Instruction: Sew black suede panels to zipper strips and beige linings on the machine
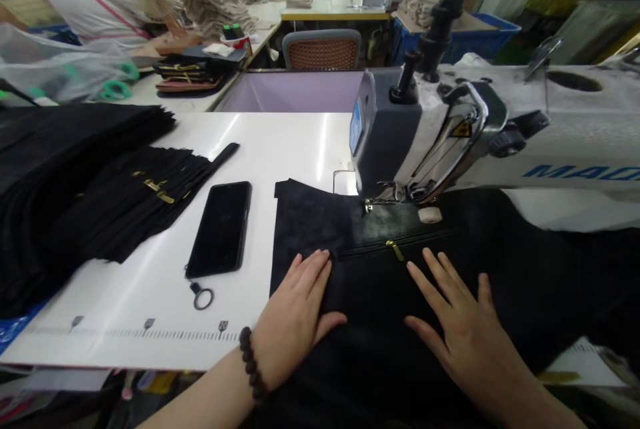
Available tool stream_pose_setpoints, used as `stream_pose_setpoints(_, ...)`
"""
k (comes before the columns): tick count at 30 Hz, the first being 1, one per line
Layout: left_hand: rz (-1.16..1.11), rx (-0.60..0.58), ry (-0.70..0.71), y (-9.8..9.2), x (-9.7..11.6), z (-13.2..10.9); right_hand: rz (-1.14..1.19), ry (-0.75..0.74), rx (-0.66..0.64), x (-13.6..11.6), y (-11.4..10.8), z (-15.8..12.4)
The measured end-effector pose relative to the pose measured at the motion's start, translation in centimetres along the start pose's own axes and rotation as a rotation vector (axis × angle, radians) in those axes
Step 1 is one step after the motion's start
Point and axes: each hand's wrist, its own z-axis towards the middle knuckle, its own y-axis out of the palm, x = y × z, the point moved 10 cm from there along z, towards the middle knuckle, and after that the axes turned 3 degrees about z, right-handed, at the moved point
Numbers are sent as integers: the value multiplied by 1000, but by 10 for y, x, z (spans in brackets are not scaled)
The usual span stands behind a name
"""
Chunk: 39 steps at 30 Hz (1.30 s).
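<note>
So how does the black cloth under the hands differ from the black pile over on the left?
The cloth under the hands is a single piece spread flat beneath the sewing machine; the pile on the left is many pieces stacked and fanned out. The left hand and right hand press on the spread cloth, while nobody touches the pile. Both are black with gold zipper hardware.

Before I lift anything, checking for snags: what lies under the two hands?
Both the left hand and right hand lie flat on black fabric beside its brass-pulled zipper; anything beneath is covered.
</note>
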Motion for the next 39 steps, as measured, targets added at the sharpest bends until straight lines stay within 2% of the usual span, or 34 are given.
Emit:
stream_pose_setpoints(17, -60, 24, -26, -5, -4, 2, -15, 13, 13, 0, -1, -1)
stream_pose_setpoints(22, -50, 3, 28, -8, 6, 0, -9, 19, -21, 10, -4, 6)
stream_pose_setpoints(27, -155, -14, 95, -16, 20, -13, 23, 18, -43, 24, -1, 23)
stream_pose_setpoints(30, -285, 18, 36, -20, 11, -25, 65, -48, -49, 14, 4, 28)
stream_pose_setpoints(33, -375, 38, -102, -20, -8, -35, 81, -53, -28, 6, 5, 26)
stream_pose_setpoints(36, -371, 66, -231, -22, -26, -41, 76, -39, -9, 0, 5, 22)
stream_pose_setpoints(39, -329, 76, -268, -25, -32, -44, 61, -17, 6, -4, 2, 17)
